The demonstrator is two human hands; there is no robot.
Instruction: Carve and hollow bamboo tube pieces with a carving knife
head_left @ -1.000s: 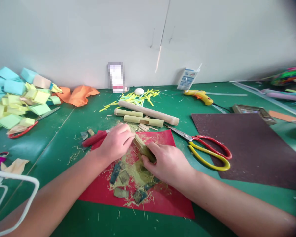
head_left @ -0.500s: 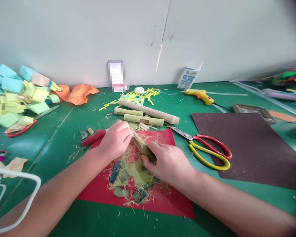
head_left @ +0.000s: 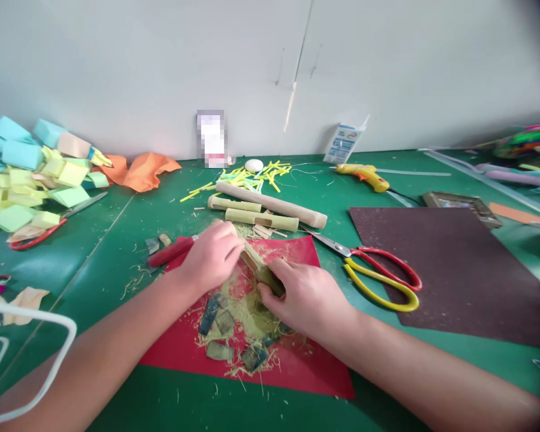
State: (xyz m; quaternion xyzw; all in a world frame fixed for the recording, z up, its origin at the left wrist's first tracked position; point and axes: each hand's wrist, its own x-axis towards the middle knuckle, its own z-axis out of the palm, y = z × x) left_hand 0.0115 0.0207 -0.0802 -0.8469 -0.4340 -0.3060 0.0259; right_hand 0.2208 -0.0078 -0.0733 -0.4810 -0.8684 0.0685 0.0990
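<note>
My right hand (head_left: 303, 294) is closed round the near end of a greenish bamboo tube (head_left: 253, 259) that has a long slot cut in its upper side. At the tube's far end, my left hand (head_left: 216, 255) has its fingers curled in on it; whether they also pinch something small is hidden. The tube slants over a red sheet (head_left: 315, 372) strewn with pale shavings and dust. Several dark sandpaper-like scraps (head_left: 220, 350) lie below the hands. A red-handled tool (head_left: 168, 252) rests beside my left wrist, partly covered.
Beyond the hands lie a notched bamboo piece (head_left: 279, 221) and a longer tube (head_left: 274, 204). Scissors (head_left: 378, 276) sit at the right by a dark brown sheet (head_left: 459, 270). A yellow glue gun (head_left: 364, 177) is behind. Folded paper pieces (head_left: 27, 180) heap up at the left.
</note>
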